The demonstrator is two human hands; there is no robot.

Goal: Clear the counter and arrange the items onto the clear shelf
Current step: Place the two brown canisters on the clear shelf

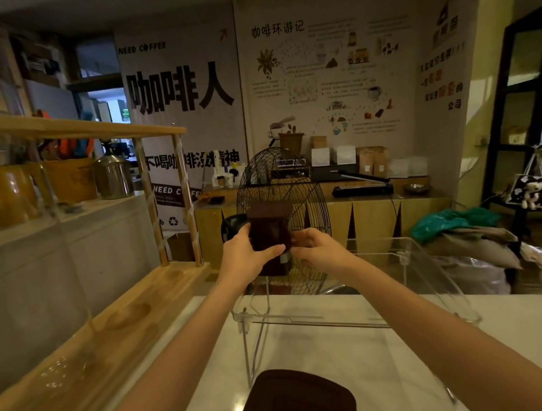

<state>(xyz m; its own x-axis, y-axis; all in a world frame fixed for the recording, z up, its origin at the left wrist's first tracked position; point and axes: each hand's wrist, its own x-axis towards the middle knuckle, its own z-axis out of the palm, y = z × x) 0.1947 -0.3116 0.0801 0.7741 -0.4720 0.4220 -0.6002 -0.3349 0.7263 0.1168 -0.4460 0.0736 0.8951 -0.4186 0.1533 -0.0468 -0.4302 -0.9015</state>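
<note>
I hold a dark brown square jar with a brown lid [270, 229] in both hands, upright, above the far left end of the clear acrylic shelf [406, 254]. My left hand [246, 256] wraps its left side and front. My right hand [315, 247] grips its right side. The jar's base is hidden behind my fingers, so I cannot tell whether it rests on the shelf top. A second dark brown lidded jar [296, 401] stands on the white counter [515, 322] at the near edge, under the shelf's front.
A wooden rack [135, 316] with round recesses runs along the left, with yellow tubs and a metal pot [113, 177] on the ledge behind it. A black wire fan [280, 178] stands just beyond the shelf. Bags lie on the floor at the right.
</note>
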